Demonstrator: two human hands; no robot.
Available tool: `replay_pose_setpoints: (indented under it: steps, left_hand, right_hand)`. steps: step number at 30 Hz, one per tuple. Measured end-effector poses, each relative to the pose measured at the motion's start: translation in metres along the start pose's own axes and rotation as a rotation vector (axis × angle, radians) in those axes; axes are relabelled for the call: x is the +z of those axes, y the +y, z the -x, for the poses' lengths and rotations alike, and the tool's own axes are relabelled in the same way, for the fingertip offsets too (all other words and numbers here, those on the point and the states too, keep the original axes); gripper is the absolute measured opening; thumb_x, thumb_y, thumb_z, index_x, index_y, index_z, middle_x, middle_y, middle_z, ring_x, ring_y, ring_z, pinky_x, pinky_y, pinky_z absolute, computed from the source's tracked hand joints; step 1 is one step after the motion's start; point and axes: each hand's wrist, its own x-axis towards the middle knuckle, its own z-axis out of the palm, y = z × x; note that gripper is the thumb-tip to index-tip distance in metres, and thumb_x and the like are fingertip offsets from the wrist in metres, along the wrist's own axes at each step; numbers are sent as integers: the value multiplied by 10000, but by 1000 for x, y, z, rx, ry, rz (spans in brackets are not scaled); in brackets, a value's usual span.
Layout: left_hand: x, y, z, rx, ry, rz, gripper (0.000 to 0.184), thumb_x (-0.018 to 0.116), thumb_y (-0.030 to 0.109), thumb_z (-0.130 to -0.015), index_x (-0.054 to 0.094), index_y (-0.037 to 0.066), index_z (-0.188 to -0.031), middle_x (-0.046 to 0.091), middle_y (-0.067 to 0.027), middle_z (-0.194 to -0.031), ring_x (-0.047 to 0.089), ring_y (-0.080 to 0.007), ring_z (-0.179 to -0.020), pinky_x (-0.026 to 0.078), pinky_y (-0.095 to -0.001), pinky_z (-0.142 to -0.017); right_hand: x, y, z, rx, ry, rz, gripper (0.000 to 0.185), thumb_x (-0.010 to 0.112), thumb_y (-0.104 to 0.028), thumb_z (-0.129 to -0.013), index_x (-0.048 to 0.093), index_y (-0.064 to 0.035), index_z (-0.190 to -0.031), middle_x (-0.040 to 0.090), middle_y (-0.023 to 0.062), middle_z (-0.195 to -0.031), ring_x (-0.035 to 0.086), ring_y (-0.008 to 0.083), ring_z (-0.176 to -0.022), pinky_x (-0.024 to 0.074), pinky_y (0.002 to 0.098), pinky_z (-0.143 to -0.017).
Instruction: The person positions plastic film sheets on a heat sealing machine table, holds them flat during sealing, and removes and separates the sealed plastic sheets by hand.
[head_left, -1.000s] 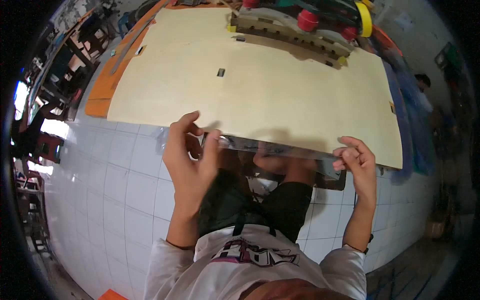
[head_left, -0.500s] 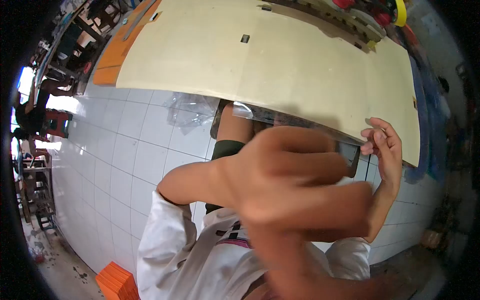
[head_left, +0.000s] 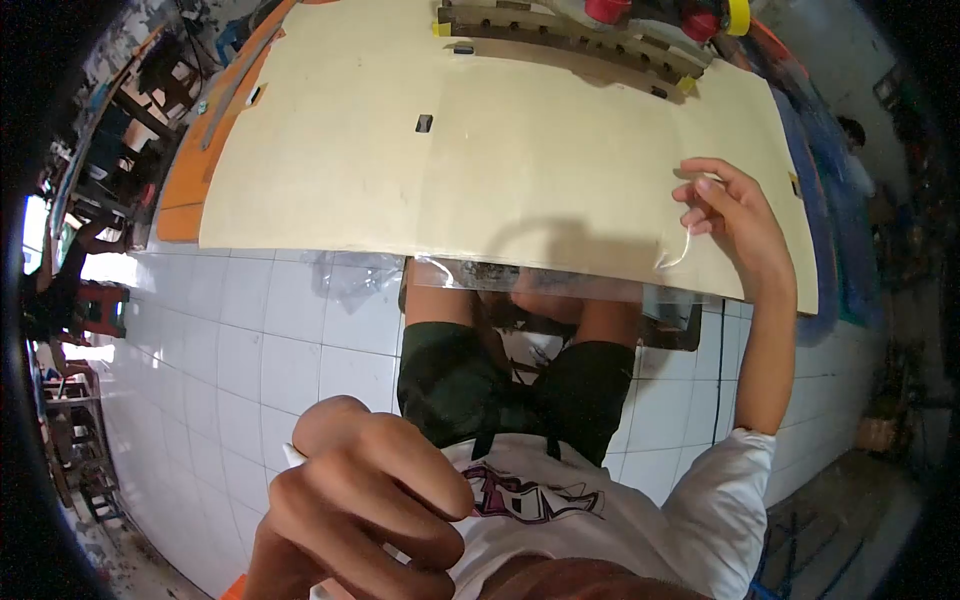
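Note:
My left hand (head_left: 370,490) is close to the camera at the lower left, its fingers curled in; whatever lies inside them is hidden. Over the right part of a cream-coloured sheet (head_left: 340,160) on the table, my right hand (head_left: 735,210) hovers with bent fingers drawn together. A thin, shiny whitish strand (head_left: 678,258) hangs from its fingertips toward the sheet's front edge. Small dark rectangular marks or pieces (head_left: 424,123) dot the sheet. Clear plastic film (head_left: 500,276) runs along the front edge, above my lap.
A long brown slotted piece (head_left: 560,45) with yellow ends lies at the back, near red and yellow rolls (head_left: 738,16). A metal ruler (head_left: 235,85) rests on the orange board (head_left: 180,205) at left. Clear plastic (head_left: 355,280) hangs below the table. A red stool (head_left: 103,308) stands far left.
My left hand has moved from the middle down to the lower left. My right hand has shifted up and left over the sheet, and the strand now shows below it. The view has tilted.

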Motion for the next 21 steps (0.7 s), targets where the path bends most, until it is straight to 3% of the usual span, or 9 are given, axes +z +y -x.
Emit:
replay_pose_setpoints:
  steps: [4,5,7,9,11,13,17,20,21]
  left_hand:
    - [-27,-14,-4,92,-217,86,435,732,-37,-749,630,274,-1035,462,44,-477,334,-98,-309,256,-233,-335]
    - [-34,-21,-8,113,-184,-34,185,660,10,-789,629,158,-895,518,-22,-537,368,-112,-344,256,-249,-342]
    - [-62,-32,-23,138,-153,-156,85,589,57,-829,628,42,-755,574,-89,-597,401,-126,-379,257,-265,-350]
    - [-113,-44,-48,-471,-535,-959,58,676,99,-826,628,76,-802,590,-15,-642,531,-138,-538,402,-245,-493]
    - [-164,-80,-66,-820,-571,-915,125,671,104,-859,631,8,-789,579,-54,-612,550,-117,-569,445,-273,-534]
    - [-202,-101,-82,-999,-686,-1089,216,615,174,-911,682,-32,-909,611,-110,-628,505,-159,-537,432,-326,-535]
    - [-259,-140,-66,-766,-455,-1297,270,595,229,-929,702,-16,-966,633,-128,-679,571,-228,-583,480,-341,-592]
    - [-273,-146,-55,-546,-513,-1249,283,600,250,-926,712,2,-1002,652,-131,-734,573,-253,-610,468,-371,-592]
    - [-270,-144,-55,-658,-461,-1199,292,623,279,-909,726,51,-1059,630,-125,-770,571,-260,-666,465,-393,-619]
  right_hand:
    - [-11,-8,-38,50,-45,31,317,614,-241,-958,587,-20,-1185,646,79,-877,622,89,-696,530,205,-621]
    - [-15,-11,-48,44,-106,49,317,623,-249,-952,592,-25,-1173,644,71,-876,619,86,-688,528,204,-620]
    - [-22,-17,-67,36,-201,65,309,645,-261,-938,604,-32,-1142,641,51,-874,612,76,-673,522,200,-604]
    - [-31,-20,-86,13,-254,121,306,650,-257,-934,607,-30,-1135,640,45,-870,609,71,-673,520,199,-598]
    - [-34,-20,-97,-8,-310,181,304,656,-254,-930,610,-29,-1129,639,39,-866,605,67,-673,517,199,-592]
    - [-33,-12,-101,-25,-285,127,294,660,-241,-926,620,-20,-1116,635,35,-859,595,60,-657,511,200,-572]
    - [-33,1,-105,-40,-166,133,251,649,-188,-928,642,-12,-1107,623,25,-842,576,56,-611,502,201,-536]
    - [-28,6,-104,-56,-88,104,217,642,-147,-927,651,4,-1083,618,23,-816,571,60,-590,493,198,-521]
    - [-28,7,-103,-46,-96,105,217,642,-147,-927,651,4,-1083,618,23,-816,571,60,-590,493,198,-521]
